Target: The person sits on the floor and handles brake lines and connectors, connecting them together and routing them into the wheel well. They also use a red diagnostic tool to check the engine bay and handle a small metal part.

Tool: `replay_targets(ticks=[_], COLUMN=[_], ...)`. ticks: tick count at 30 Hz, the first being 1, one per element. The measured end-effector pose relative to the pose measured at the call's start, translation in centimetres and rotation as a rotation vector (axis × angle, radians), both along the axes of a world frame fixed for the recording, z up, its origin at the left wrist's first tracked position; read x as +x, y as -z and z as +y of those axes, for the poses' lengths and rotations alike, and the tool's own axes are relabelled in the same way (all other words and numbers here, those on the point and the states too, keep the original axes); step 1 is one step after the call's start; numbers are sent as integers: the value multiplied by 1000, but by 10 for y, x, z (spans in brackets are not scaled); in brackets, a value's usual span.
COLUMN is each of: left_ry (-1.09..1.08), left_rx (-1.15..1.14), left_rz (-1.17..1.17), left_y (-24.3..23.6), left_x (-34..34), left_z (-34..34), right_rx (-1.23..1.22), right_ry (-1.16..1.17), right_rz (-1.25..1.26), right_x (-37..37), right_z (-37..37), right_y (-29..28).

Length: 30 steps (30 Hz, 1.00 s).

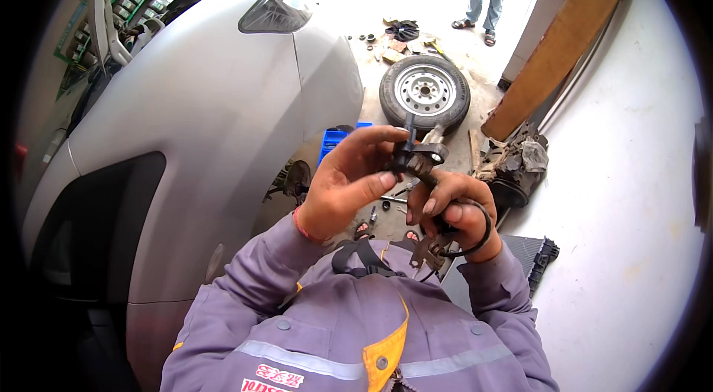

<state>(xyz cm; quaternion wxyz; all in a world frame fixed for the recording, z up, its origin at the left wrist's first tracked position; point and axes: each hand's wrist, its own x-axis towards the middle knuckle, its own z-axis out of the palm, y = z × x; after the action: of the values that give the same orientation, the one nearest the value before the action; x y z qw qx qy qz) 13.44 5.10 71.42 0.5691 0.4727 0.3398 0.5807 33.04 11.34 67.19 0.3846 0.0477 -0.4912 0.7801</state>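
Left grip (336, 184): thumb and fingertips pinching a black part (402, 158), held mid-air. Right grip (460, 206): fingers curled in just right of it, closed on a black cable (488, 232); contact with the part unclear. Step, my reading: close handling or fitting of the part. Next move likely wants right steady, left turning. Farther out, ahead: wheel (425, 91), flat.

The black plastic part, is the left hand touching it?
Touching: the head view shows the left hand pinching the black plastic part between thumb and fingers.
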Motion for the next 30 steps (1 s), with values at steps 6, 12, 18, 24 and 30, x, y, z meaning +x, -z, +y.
replay_targets(ticks=[6,12,18,24,30], left_ry=[-46,-34,-188,-413,-317], left_rx=[22,-130,9,171,187], left_rz=[114,-298,-229,96,57], left_y=[-14,-9,-9,7,15], left_x=[6,24,21,27,24], left_z=[-4,2,9,16,17], right_rx=[-181,-173,-248,-245,142], right_ry=[-94,-91,31,431,644], right_rz=[125,132,96,-205,-523], right_x=[-2,-17,-24,9,-17], right_z=[2,-8,-9,14,11], right_y=[13,16,33,15,-9])
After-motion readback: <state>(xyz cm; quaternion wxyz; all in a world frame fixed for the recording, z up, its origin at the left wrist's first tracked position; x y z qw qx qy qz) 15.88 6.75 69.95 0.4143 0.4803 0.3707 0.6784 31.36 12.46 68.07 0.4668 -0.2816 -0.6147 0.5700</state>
